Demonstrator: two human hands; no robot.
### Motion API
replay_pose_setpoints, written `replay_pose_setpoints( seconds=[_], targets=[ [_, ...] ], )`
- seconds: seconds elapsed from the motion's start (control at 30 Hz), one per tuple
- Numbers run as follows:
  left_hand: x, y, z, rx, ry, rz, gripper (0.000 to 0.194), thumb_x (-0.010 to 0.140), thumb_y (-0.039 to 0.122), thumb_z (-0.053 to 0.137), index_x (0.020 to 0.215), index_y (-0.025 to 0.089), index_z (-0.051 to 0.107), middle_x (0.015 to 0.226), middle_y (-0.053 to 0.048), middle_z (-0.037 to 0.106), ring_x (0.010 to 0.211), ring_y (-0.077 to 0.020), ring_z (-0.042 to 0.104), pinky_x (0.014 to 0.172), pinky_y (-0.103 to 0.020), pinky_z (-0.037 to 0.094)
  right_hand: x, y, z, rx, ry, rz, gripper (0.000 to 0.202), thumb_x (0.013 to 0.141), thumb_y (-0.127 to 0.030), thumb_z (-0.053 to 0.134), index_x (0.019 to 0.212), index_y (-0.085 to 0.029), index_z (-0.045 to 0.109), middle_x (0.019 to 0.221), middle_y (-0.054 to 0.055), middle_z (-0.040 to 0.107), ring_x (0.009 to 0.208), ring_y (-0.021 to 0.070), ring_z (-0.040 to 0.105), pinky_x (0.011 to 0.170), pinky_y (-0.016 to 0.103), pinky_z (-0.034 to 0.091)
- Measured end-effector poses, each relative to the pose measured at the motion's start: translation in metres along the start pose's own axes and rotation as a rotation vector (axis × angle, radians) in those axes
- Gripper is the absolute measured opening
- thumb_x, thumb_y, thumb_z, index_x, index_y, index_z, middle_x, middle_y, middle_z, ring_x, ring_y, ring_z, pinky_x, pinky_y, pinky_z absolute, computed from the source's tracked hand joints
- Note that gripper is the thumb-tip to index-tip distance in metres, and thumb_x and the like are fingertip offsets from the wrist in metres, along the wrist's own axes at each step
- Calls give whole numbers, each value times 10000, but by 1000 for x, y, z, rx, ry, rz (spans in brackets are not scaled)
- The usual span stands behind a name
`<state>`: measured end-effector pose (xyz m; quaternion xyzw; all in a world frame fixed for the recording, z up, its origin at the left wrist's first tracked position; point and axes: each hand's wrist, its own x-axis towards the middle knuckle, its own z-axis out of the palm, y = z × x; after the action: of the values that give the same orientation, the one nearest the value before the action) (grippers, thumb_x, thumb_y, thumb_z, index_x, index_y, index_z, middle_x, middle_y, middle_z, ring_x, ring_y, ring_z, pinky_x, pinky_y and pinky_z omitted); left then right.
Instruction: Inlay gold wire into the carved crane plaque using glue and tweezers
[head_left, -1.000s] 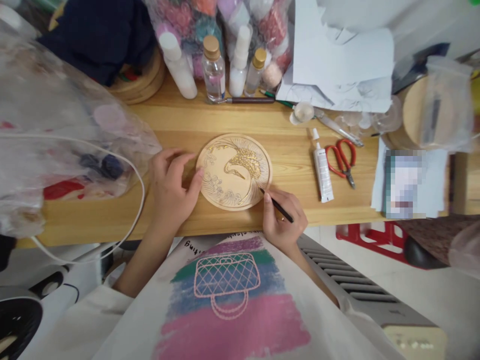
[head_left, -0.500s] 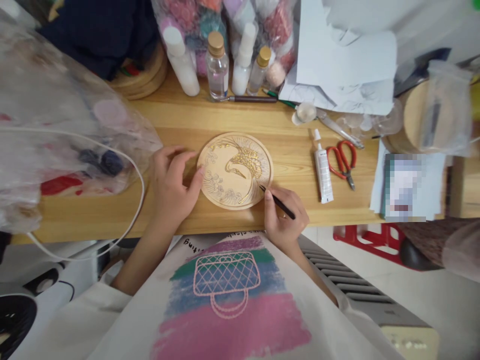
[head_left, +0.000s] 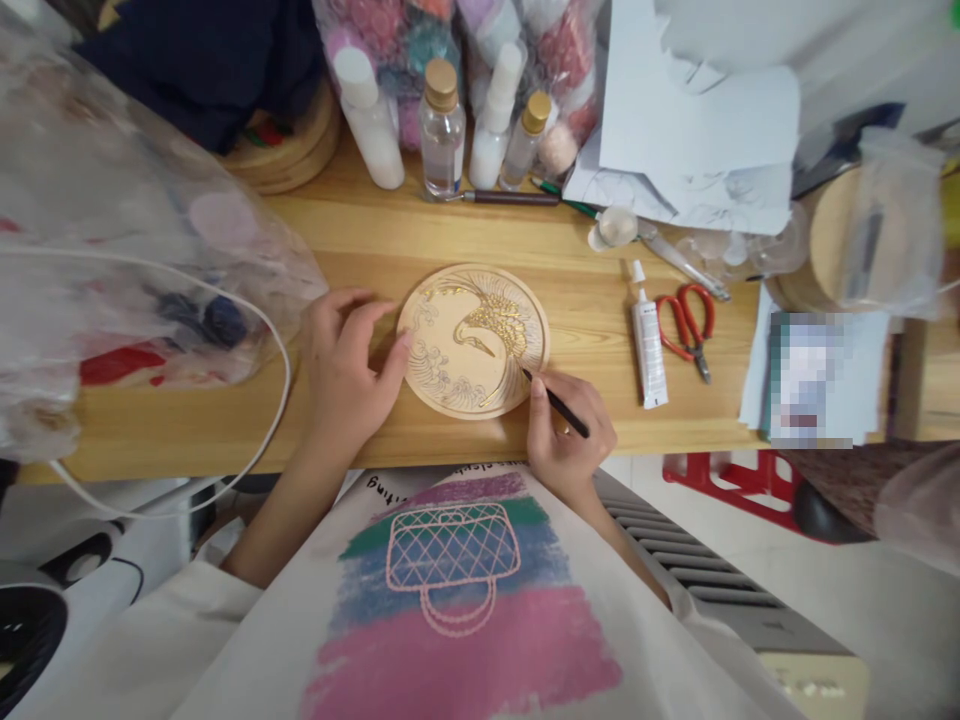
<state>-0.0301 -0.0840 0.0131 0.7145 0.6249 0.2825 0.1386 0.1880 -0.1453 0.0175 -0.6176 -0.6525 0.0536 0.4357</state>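
Note:
On the wooden table lies a round pale plaque (head_left: 442,365) with a raised rim. It bears a line drawing of a crane, waves and feathers, partly outlined in gold wire (head_left: 501,318). My left hand (head_left: 346,365) rests at the plaque's left edge, fingers apart, the thumb touching the rim. Between the fingers of my right hand (head_left: 574,425) is a pair of slim black tweezers (head_left: 559,405), whose tips reach the lower right of the drawing. Whether the tips grip any wire is too small to tell.
To the right lie a white glue tube (head_left: 649,345) and red-handled pliers (head_left: 690,330). Bottles (head_left: 442,140) and a dark-handled tool (head_left: 514,198) line the back, near papers (head_left: 675,130). A plastic bag (head_left: 150,200) and white cable (head_left: 281,400) occupy the left.
The whole view has shifted slightly. My right hand and the tweezers have moved a little relative to the plaque; my left hand stays at its edge.

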Motion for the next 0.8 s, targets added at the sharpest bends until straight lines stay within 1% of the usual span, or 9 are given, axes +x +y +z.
replay_pose_setpoints(
  seconds=[0.17,0.3,0.6,0.8],
  targets=[
    [0,1,-1,-11,-15,-27,235,900,376,603,1121,296,608,1198,-87,553,1191,-288,535,1077,-516,438,0,0,0,-9,-16,4,131,869,-108,633,950,-205,664,856,58,747,786,188,706,719,332,577],
    [0,2,0,-21,-12,-35,239,904,377,594,1122,283,613,1205,-96,552,1196,-295,530,1081,-525,429,0,0,0,-22,-16,1,121,876,-114,627,945,-207,663,850,55,748,781,185,707,711,329,578],
    [-1,1,0,-22,-21,-30,244,904,369,591,1133,286,599,1213,-92,539,1209,-284,521,1090,-500,425,0,0,1,2,-18,5,128,864,-102,647,946,-199,668,864,59,751,802,180,706,731,331,578],
    [0,1,0,-8,-25,-34,240,906,371,588,1134,295,596,1210,-92,542,1207,-287,525,1086,-509,426,-2,5,-4,54,36,51,135,862,-104,650,937,-212,682,864,40,752,810,183,718,741,339,588]
  ],
)
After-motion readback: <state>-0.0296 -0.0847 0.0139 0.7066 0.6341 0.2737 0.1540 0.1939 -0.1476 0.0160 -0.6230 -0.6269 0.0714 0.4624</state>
